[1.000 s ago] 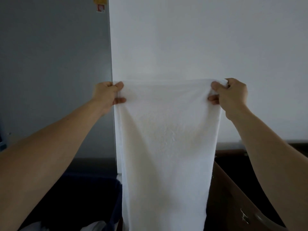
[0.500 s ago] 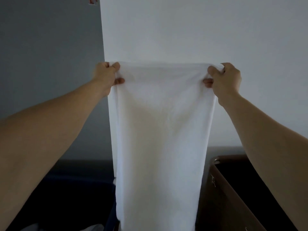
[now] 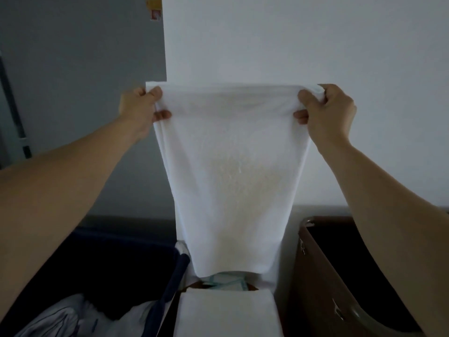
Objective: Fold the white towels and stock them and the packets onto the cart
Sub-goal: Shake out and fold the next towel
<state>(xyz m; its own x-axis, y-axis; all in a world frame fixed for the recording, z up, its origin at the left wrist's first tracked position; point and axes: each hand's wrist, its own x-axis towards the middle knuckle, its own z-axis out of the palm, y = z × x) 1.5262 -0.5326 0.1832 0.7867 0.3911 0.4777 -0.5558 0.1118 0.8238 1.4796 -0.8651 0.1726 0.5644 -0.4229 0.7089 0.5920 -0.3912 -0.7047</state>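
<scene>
A white towel hangs lengthwise in front of me, stretched taut along its top edge. My left hand pinches its top left corner and my right hand pinches its top right corner, both at about the same height. Below the hanging end, folded white towels lie stacked on the cart. Just behind that stack, pale blue-green packets peek out, partly hidden by the towel's lower edge.
A dark blue fabric bin with crumpled white linen sits at lower left. A brown bin with a dark inside stands at lower right. A white wall and a grey panel are close ahead.
The view has tilted downward, so the folded stack and packets now show below. Both hands still hold the towel spread by its top corners, slightly wider apart in the view.
</scene>
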